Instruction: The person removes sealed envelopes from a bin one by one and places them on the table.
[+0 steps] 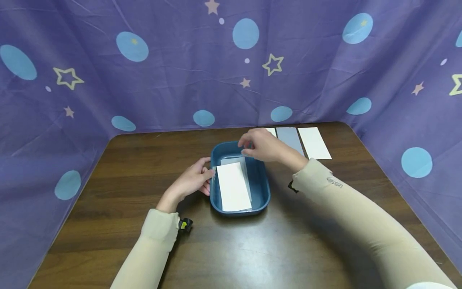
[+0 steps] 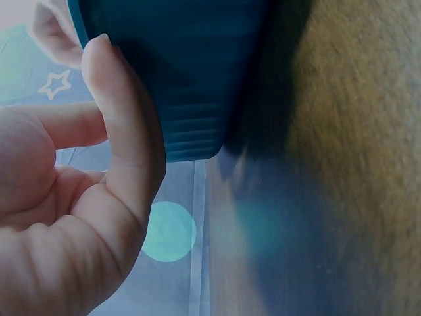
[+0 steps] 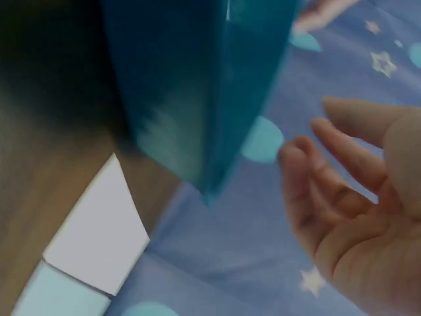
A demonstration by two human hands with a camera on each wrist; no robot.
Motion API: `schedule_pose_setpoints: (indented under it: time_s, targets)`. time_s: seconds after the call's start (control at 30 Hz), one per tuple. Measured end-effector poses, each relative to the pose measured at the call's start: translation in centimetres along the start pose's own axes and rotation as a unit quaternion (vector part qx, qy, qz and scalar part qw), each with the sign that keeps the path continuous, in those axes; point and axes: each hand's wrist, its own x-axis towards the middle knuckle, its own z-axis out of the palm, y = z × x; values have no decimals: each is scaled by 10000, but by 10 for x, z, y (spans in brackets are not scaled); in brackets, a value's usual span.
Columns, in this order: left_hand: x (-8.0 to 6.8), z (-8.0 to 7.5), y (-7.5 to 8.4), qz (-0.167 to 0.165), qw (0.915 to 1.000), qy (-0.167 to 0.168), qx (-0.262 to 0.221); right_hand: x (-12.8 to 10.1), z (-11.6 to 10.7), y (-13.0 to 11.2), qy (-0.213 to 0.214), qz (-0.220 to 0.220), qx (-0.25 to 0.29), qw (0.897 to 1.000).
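— Tray (image 1: 261, 192) position? It was a blue plastic tub, oblong with rounded corners and a ribbed outer wall, sitting mid-tabletop (image 1: 126, 168), long axis running away from the person.

— And what lay inside?

— A white paper sheet (image 1: 234, 186), flat and rectangular, lay lengthwise along that same axis, over a greyer sheet (image 1: 241, 161) beneath.

— How were the hands?

— The left hand (image 1: 191, 181) rested against the tray's left rim, fingers fairly straight and thumb along the wall, not clamped. The right hand (image 1: 261, 145) hovered over the far end with fingers loosely bent; I couldn't tell whether it pinched anything.

— Room to move?

— Bare dark wood grain lay broad on the near and left sides. Three paper strips (image 1: 314, 142) lay at the far right edge, well apart from the tray, and a purple starred cloth (image 1: 162, 80) walled three sides.
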Motion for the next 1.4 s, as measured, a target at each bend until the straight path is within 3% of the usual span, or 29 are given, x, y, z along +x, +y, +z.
schedule_pose_setpoints:
  time_s: [0.17,0.4,0.57,1.1,1.27,1.4]
  targets:
    - [1,2,-1,-47,10000,0,11,9,30,0,-926,196,-185,9953]
    - [1,1,-1,4,10000,8,30,14,54,0,-1361,547,-827,9857]
    - [0,1,0,-35,10000,38,26,15,61,-3,-1560,738,-1001,9799]
    - [0,0,0,-65,10000,24,42,11,60,-3,-1020,464,-608,9918]
    - [0,-1,1,-45,10000,6,70,10,53,-1,-712,516,-1,9961]
    - [0,-1,1,-49,10000,-3,69,8,47,-3,-505,693,726,9937]
